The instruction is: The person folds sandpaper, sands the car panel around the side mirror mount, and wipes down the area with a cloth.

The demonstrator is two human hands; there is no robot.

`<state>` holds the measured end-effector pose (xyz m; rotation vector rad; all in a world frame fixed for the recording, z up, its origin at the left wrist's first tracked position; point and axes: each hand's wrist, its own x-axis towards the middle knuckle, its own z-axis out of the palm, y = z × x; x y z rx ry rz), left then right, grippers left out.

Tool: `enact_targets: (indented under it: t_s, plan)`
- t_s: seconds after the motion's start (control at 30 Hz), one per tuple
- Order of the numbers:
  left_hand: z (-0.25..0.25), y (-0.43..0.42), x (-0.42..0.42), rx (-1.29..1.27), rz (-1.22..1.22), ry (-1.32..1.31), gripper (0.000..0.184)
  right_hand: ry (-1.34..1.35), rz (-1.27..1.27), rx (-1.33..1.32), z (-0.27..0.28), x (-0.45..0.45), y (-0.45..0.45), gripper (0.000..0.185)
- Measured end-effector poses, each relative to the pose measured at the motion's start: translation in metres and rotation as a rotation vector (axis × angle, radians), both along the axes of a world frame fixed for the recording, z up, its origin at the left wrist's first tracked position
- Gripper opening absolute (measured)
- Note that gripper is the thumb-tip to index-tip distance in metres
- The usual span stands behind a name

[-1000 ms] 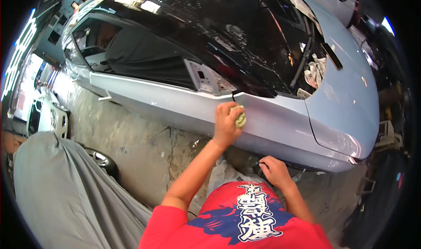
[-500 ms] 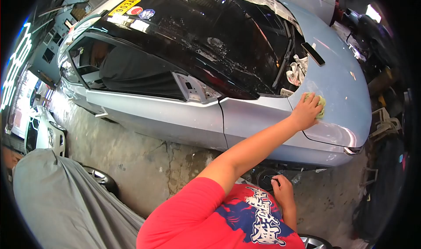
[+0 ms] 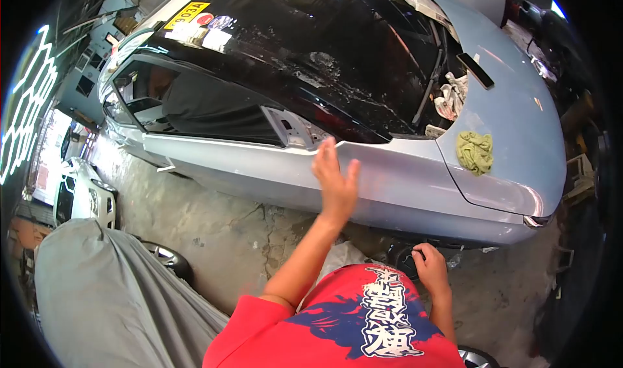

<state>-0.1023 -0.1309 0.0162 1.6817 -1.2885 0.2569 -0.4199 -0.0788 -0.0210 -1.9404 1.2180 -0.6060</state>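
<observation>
Nearby, green cloth (image 3: 475, 153) and black slab (image 3: 476, 71) occupy the hood (image 3: 522, 128), with left hand (image 3: 337, 186) outstretched, empty, right hand (image 3: 431, 268) curled, hold unclear.

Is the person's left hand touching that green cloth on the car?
Apart. The head view plainly shows silver bodywork between the left hand and the green cloth, which lies on the hood.

Left hand (image 3: 337, 188) extends forward, unclenched — right hand (image 3: 431, 268), lower, curls loosely.

Head cam looks fwd & down at car (image 3: 402, 177) from nearby.
</observation>
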Motion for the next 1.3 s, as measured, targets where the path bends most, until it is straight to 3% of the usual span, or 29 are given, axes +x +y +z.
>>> enact_targets:
  t_s: [0.07, 0.17, 0.5, 0.6, 1.0, 1.3]
  plan:
    - [0.003, -0.001, 0.039, 0.054, 0.19, -0.108, 0.076, 0.006, 0.071, -0.013, 0.007, 0.012, -0.009, 0.013]
    - [0.037, 0.001, 0.068, 0.235, 0.008, 0.424, 0.082, -0.007, 0.137, -0.022, 0.013, 0.027, -0.018, 0.013]
    - [0.027, -0.017, 0.083, 0.555, 0.13, 0.112, 0.096, -0.029, 0.191, -0.035, 0.0, 0.034, -0.017, 0.013]
    - [0.028, -0.019, 0.08, 0.55, 0.139, 0.117, 0.098, -0.023, 0.174, -0.026, -0.002, 0.03, -0.015, 0.013]
    - [0.02, -0.001, 0.089, 0.662, 0.147, -0.293, 0.1, -0.018, 0.135, -0.019, -0.007, 0.025, -0.009, 0.012]
    - [0.015, 0.005, 0.081, 0.81, 0.115, -0.24, 0.104, -0.116, 0.116, 0.04, -0.003, 0.027, -0.006, 0.012]
